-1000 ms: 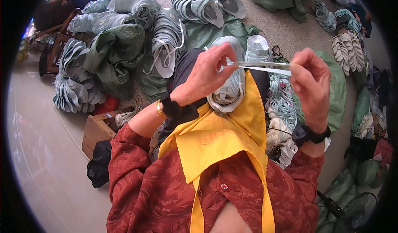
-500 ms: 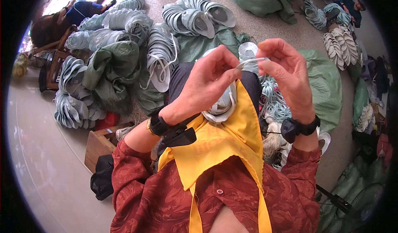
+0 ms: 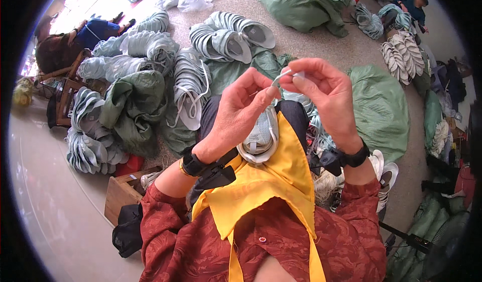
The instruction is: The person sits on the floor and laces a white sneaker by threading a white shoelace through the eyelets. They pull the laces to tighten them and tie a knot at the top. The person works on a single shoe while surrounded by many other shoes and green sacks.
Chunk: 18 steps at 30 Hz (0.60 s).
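Note:
My left hand (image 3: 240, 112) and my right hand (image 3: 326, 96) meet in front of me, fingertips pinching a thin white lace (image 3: 282, 76) between them. Below the hands a pale grey shoe upper (image 3: 261, 136) lies on my lap, on top of a yellow apron (image 3: 273, 181). Both wrists carry black bands. I wear a dark red patterned shirt.
Bundles of pale grey-green shoe uppers (image 3: 228, 36) and green sacks (image 3: 379, 108) cover the floor ahead and on both sides. A small wooden stool (image 3: 120, 194) stands at my left. Another person (image 3: 88, 33) sits at the far left, one more (image 3: 409, 3) at the far right.
My hands have come together, closing the gap along the white lace and lifting slightly above the shoe upper. The view has tilted a little.

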### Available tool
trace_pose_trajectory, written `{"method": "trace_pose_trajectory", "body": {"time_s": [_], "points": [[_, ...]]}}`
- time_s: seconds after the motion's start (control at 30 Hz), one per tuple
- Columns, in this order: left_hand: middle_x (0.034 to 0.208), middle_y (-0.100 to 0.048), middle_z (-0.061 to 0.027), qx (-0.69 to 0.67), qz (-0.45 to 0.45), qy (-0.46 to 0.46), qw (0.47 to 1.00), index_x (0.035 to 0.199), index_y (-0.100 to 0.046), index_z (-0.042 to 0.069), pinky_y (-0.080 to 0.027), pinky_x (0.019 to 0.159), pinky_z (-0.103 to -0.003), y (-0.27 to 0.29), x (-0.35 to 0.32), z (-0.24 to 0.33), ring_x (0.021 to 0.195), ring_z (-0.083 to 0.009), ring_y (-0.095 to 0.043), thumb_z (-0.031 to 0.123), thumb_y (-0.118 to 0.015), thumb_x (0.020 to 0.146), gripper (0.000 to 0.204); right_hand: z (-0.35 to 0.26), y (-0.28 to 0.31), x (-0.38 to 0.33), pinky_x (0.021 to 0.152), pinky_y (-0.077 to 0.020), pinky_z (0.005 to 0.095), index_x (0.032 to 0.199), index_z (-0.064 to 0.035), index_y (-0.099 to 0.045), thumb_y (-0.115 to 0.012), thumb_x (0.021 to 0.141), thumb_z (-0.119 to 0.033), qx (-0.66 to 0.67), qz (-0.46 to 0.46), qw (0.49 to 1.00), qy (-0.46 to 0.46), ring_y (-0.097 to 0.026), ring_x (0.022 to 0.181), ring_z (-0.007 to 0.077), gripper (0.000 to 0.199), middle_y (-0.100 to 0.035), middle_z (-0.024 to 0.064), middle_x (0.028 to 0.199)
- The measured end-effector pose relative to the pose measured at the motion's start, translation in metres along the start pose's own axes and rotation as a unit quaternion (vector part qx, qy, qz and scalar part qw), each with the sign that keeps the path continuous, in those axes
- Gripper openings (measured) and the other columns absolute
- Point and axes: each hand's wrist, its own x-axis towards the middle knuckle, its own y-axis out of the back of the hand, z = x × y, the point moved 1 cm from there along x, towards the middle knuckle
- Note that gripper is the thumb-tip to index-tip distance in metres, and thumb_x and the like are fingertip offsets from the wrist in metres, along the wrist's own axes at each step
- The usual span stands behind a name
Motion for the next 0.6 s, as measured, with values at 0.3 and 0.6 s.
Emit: {"method": "trace_pose_trajectory", "body": {"time_s": [0.3, 0.6], "points": [[0.103, -0.071, -0.0023, -0.046, 0.013, -0.033, 0.998, 0.101, -0.064, 0.005, -0.043, 0.074, -0.021, -0.011, 0.006, -0.002, 0.081, -0.0038, -0.050, 0.015, -0.065, 0.104, 0.010, -0.004, -0.012, 0.005, 0.051, -0.0519, 0.0200, 0.111, 0.0014, -0.069, -0.071, 0.099, -0.014, -0.023, 0.044, 0.998, -0.042, -0.062, 0.057, 0.0054, 0.020, -0.077, 0.0095, 0.096], [0.103, -0.072, -0.0034, -0.120, 0.030, 0.012, 0.992, 0.101, -0.066, 0.004, -0.043, 0.074, -0.022, -0.003, 0.009, -0.004, 0.080, -0.0050, -0.052, 0.013, -0.065, 0.103, 0.009, 0.006, -0.012, 0.000, 0.054, -0.0494, 0.0191, 0.116, 0.0010, -0.073, -0.071, 0.100, -0.018, -0.051, 0.060, 0.996, -0.041, -0.063, 0.064, 0.0037, 0.025, -0.074, 0.0013, 0.089]]}}
